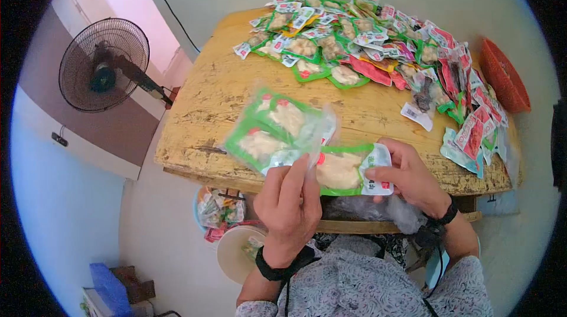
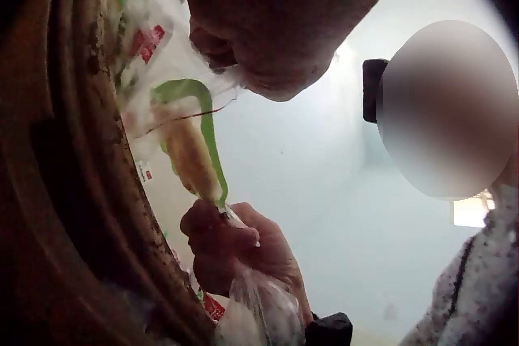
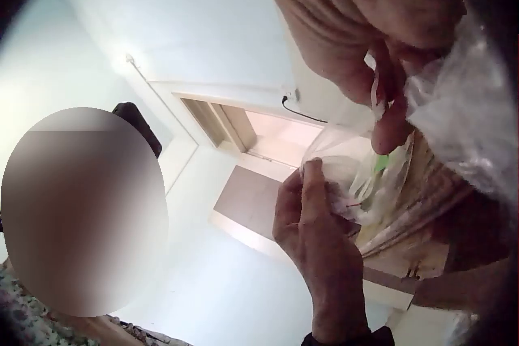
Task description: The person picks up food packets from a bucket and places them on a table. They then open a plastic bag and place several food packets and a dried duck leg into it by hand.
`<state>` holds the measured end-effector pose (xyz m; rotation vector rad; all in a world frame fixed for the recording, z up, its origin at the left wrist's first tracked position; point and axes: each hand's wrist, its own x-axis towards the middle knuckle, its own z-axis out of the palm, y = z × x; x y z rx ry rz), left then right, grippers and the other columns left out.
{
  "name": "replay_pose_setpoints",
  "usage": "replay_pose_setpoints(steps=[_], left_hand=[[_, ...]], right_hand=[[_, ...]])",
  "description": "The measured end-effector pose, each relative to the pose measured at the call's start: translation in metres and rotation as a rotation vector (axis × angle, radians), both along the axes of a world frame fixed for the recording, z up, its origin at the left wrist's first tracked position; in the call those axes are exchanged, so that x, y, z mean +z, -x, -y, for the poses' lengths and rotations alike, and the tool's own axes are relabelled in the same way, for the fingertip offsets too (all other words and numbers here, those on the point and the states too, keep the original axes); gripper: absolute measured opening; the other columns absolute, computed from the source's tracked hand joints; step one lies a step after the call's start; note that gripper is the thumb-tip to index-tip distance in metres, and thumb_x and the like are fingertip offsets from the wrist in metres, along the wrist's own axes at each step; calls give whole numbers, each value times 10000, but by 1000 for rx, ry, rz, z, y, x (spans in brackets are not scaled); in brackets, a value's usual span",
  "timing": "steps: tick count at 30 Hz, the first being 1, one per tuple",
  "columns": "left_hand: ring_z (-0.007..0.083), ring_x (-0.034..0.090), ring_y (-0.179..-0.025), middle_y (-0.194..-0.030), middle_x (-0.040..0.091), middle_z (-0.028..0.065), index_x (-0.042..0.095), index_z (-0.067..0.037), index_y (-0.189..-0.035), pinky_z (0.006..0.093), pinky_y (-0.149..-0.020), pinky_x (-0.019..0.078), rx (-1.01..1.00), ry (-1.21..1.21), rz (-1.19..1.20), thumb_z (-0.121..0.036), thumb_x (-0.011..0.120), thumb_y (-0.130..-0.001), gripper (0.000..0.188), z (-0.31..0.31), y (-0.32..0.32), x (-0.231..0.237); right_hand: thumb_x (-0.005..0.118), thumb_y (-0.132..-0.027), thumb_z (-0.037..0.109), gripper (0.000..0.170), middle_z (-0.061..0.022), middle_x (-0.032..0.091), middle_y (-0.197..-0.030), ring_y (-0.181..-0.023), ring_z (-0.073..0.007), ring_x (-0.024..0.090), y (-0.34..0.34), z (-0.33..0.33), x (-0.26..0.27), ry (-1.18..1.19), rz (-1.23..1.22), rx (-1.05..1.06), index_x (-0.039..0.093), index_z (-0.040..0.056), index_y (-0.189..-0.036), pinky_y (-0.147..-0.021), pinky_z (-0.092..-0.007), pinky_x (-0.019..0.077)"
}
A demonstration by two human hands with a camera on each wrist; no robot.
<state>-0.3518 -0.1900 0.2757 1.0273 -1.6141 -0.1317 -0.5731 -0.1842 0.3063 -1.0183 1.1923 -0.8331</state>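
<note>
My left hand [image 1: 288, 202] pinches the edge of a clear plastic bag [image 1: 318, 131] near the table's front edge. Inside the bag lie green-bordered food packets [image 1: 260, 143] with pale pieces showing through. In my right hand [image 1: 413, 178] is another green-edged food packet [image 1: 339, 172], gripped by its white printed end between thumb and fingers. Its far end overlaps the bag's mouth, just beyond the left fingertips. From the left wrist view, the held packet [image 2: 190, 155] hangs between both hands. The right wrist view shows the left hand [image 3: 324, 240] holding the bag's thin film.
A big heap of sealed food packets [image 1: 331, 45] covers the back and right of the worn yellow table [image 1: 201, 104]. A red basket [image 1: 502, 75] stands at the right edge. Below are a white bucket [image 1: 233, 252] and a blue-rimmed basin [image 1: 198, 208]. A fan [image 1: 103, 66] stands left.
</note>
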Motion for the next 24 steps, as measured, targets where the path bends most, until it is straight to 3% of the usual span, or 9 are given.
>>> replay_pose_setpoints(steps=[2, 6, 12, 18, 24], left_hand=[[255, 602, -624, -806, 638, 129, 693, 6, -1027, 344, -549, 480, -4, 1, -65, 49, 690, -838, 194, 1, 0, -3], [259, 603, -611, -775, 629, 123, 708, -1, -1066, 348, -537, 486, -122, 38, 80, 51, 705, -797, 274, 0, -1, -5], [237, 610, -600, -751, 632, 107, 720, -21, -1103, 335, -516, 486, -213, 71, 46, 45, 719, -773, 336, -1, 1, -8], [253, 614, -617, -756, 636, 109, 719, -22, -1104, 343, -505, 479, -209, 100, 27, 49, 719, -763, 348, -1, -6, -9], [265, 600, -610, -776, 644, 117, 716, -19, -1086, 350, -522, 471, -215, 89, 21, 58, 715, -762, 333, -1, -14, -9]], right_hand=[[698, -924, 113, 217, -53, 677, -927, -745, -127, 683, 2, 1, 0, -15, -1, 5, 574, 21, -1077, -565, -276, 606], [687, -925, 89, 257, -56, 683, -979, -776, -122, 685, -11, 4, 5, 2, 104, -61, 567, 13, -1139, -591, -279, 606], [665, -958, 127, 323, -30, 687, -1022, -822, -92, 667, -42, 22, -4, 33, 129, 40, 574, 11, -1245, -677, -266, 596], [637, -982, 160, 262, 16, 668, -1047, -900, -65, 614, -67, 38, -17, 71, 147, 168, 627, 34, -1211, -749, -245, 542], [645, -975, 164, 292, 1, 662, -1055, -943, -100, 612, -81, 51, -30, 128, 228, 174, 612, 15, -1225, -815, -278, 534]])
